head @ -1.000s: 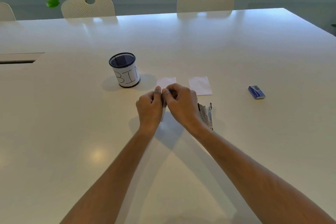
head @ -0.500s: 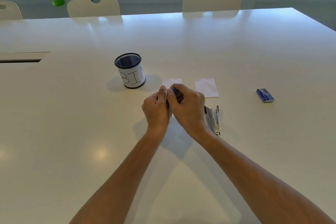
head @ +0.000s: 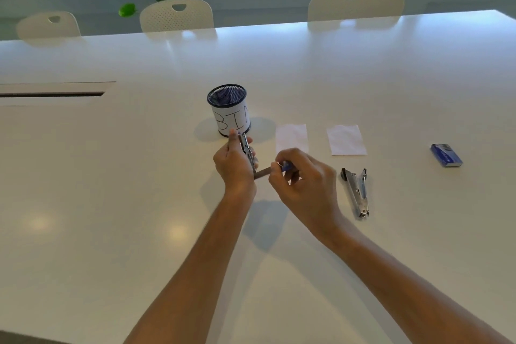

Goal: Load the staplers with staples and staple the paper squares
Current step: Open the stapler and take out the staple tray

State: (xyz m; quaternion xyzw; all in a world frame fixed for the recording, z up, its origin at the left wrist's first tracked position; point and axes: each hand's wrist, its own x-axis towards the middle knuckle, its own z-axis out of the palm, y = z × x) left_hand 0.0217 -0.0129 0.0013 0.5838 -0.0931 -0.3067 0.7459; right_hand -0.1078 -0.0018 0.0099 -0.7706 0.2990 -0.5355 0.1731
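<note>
My left hand grips a small metal stapler upright above the table. My right hand pinches a small blue piece and a thin grey strip that reaches toward the held stapler. A second metal stapler lies flat on the white table to the right of my right hand. Two white paper squares lie side by side just beyond my hands. A blue staple box lies farther right.
A black mesh cup with a white label reading BIN stands just behind my left hand. A cable slot is set into the table at the left. Three pale chairs stand along the far edge, under the windows.
My hands, pressed together before, have come apart: the left now holds the stapler up alone, and the right has drawn back to the right with the blue piece and grey strip.
</note>
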